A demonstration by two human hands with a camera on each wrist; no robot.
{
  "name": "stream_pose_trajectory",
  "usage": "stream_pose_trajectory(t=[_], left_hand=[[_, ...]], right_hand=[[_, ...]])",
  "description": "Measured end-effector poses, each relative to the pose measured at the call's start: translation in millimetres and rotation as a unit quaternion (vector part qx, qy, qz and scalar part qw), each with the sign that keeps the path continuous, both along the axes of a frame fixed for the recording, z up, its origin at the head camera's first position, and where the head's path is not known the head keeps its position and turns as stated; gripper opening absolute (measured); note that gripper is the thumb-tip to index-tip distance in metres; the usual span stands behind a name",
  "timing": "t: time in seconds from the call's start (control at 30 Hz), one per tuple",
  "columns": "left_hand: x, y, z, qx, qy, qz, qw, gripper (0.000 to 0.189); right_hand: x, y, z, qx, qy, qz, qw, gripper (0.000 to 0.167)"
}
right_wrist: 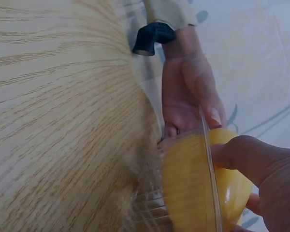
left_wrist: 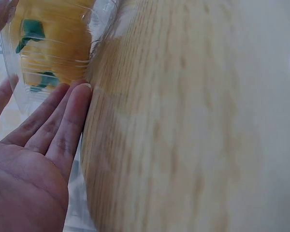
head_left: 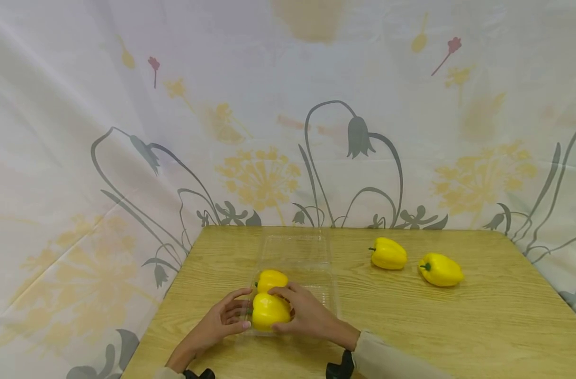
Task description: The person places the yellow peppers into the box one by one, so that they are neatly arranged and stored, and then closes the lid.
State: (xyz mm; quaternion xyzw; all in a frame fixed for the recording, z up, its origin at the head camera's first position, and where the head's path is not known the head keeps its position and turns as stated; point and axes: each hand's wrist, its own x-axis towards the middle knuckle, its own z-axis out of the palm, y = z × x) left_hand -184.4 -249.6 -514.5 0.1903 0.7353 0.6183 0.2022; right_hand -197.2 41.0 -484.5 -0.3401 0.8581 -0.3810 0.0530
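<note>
A clear plastic clamshell container [head_left: 333,295] stands with its lid [head_left: 295,247] folded back at the front left of the table. Inside its left part lie two yellow bell peppers, a back one [head_left: 270,280] and a front one [head_left: 270,311], their green stems pointing left. My right hand [head_left: 309,313] grips the front pepper, thumb on the near side and fingers over the far side. Against the container's left wall rests my left hand [head_left: 221,321], its fingers fairly straight. Through that wall, the left wrist view shows both green stems [left_wrist: 33,31] beyond the fingertips [left_wrist: 78,99].
Two more yellow bell peppers lie on the wooden table [head_left: 387,326] to the right, one farther back [head_left: 388,253] and another to its right [head_left: 440,269]. A flower-printed curtain [head_left: 278,131] hangs behind the table and at its sides.
</note>
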Motion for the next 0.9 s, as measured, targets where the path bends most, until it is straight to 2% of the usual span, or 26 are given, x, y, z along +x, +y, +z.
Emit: stream_pose_trajectory(t=[0.33, 0.67, 0.9], left_hand=[[-0.9, -0.1, -2.4, 0.006, 0.003, 0.0, 1.0, 0.07], [-0.3, -0.6, -4.3, 0.003, -0.002, 0.003, 1.0, 0.07], [-0.3, -0.6, -2.4, 0.002, -0.001, 0.004, 1.0, 0.07]], right_hand=[[-2.9, -0.3, 8.2, 0.02, -0.003, 0.018, 0.9996, 0.063], [-0.1, -7.6, 6.3, 0.031, 0.0, -0.012, 0.9994, 0.059], [-1.1, -7.7, 10.5, 0.049, -0.003, -0.013, 0.9987, 0.058]])
